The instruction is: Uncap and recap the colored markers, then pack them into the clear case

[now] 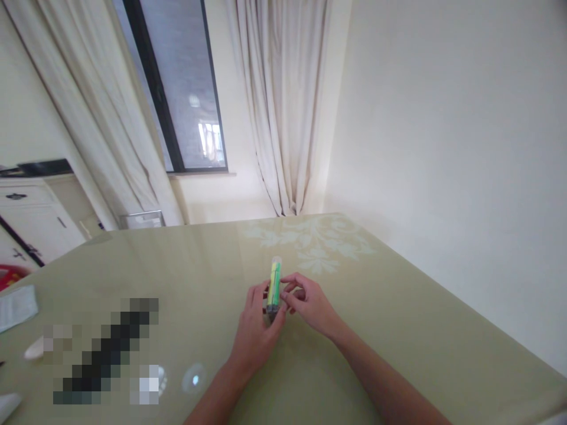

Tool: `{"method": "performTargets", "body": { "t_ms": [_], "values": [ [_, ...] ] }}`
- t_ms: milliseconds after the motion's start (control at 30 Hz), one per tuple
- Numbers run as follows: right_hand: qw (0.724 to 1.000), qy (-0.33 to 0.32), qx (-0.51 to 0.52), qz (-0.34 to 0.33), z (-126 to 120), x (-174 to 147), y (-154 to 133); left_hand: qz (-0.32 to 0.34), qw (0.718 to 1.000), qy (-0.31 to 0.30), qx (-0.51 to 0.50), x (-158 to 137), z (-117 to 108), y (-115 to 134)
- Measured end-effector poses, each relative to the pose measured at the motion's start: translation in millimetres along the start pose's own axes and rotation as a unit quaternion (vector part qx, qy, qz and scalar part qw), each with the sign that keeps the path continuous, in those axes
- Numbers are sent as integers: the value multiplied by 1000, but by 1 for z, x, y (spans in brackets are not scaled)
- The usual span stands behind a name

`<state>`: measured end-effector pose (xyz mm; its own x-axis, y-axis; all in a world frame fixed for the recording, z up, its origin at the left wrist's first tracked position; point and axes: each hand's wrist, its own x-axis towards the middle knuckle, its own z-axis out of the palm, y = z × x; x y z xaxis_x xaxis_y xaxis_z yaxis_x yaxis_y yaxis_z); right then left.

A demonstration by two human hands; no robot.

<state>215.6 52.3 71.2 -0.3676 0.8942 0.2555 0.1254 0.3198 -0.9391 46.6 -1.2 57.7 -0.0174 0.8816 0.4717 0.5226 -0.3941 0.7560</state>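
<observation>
A slim upright pack (274, 283) with yellow and green long sides, a clear top end and a dark lower end is in front of me, over the middle of the table. Its exact kind cannot be made out. My left hand (259, 324) grips it low down, fingers on its left side and thumb by the dark end. At its right side is my right hand (308, 301), fingers curled and thumb and fingertips close together against the pack's edge. Whatever may lie between those fingertips is too small to see.
The table (199, 283) has a glossy greenish top with a pale floral pattern. On its left are a blurred-out long dark object (110, 351), a whitish oval item (35, 348) and a pale folded cloth or packet (18, 308). A white wall (452, 147) borders the right edge.
</observation>
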Motion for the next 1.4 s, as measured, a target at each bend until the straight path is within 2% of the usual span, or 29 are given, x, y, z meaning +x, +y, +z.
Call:
{"method": "performTargets", "body": {
  "t_ms": [67, 133, 267, 367, 567, 700, 833, 1067, 1167, 1333, 1400],
  "values": [
    [993, 15, -97, -62, -2, -2, -1, 14, 1000, 0, 13, 4, -3, -1],
    [972, 16, -191, -137, -4, -5, -4, 29, 999, -5, 21, 6, -5, -2],
    [920, -46, -296, -253, -6, -9, -15, 43, 998, -17, 33, 4, -4, -2],
    [898, -69, -318, -297, -7, -10, -20, 11, 999, -39, 29, 1, -2, -3],
    [892, -23, -284, -350, -6, -6, -13, -42, 996, -58, 47, 0, 0, -4],
    [899, 6, -249, -360, -2, -3, -7, -50, 996, -58, 50, -1, -1, -5],
    [902, 6, -238, -360, 2, -2, -5, -49, 996, -59, 47, -1, -2, -7],
    [922, 3, -210, -324, 7, -5, -5, -47, 996, -52, 54, -2, -3, -8],
    [925, 2, -215, -313, 2, -7, -5, -11, 995, -50, 86, 0, -8, -9],
    [923, 65, -277, -260, -21, -4, -3, 88, 987, -36, 131, 2, -18, -12],
    [923, 50, -288, -251, -28, 0, 1, 110, 984, -34, 136, 2, -19, -12]
  ]
}}
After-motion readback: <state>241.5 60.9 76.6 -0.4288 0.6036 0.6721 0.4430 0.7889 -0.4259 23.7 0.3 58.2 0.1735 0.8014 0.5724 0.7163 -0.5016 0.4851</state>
